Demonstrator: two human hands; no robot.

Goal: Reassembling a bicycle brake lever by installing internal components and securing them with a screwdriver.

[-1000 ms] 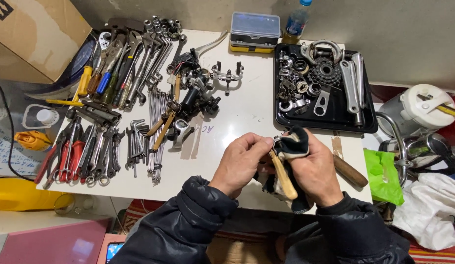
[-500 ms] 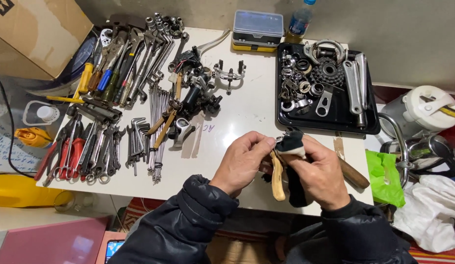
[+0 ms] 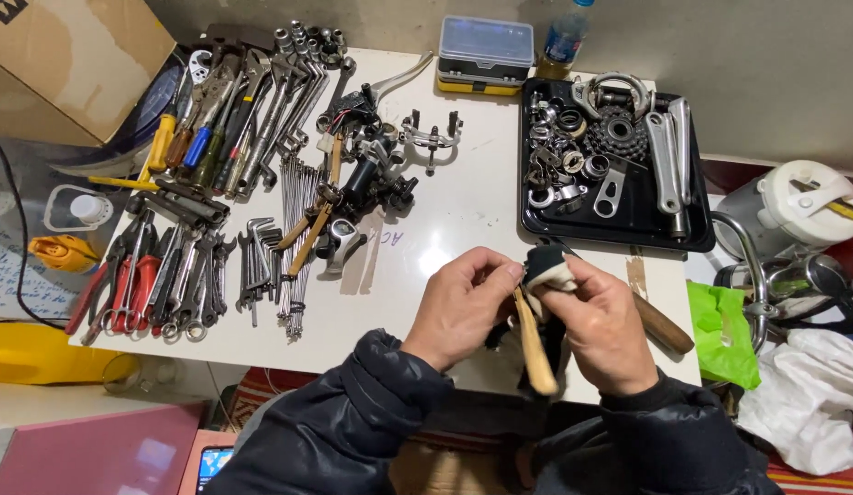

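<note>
A slim, smooth wooden-handled tool [image 3: 534, 344] is pinched in the closed grip of the left hand [image 3: 463, 307]; a soft black-and-white cloth [image 3: 544, 268] is clasped by the right hand [image 3: 605, 325] above the glossy white table [image 3: 445, 220].

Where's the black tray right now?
In the head view, the black tray sits at the table's far right, beyond the right hand, beside the plastic case.

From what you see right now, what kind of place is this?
Probably a bicycle repair bench at home or in a small shop: a white table with rows of wrenches, and a black tray holding a sprocket cluster and crank arms.
</note>
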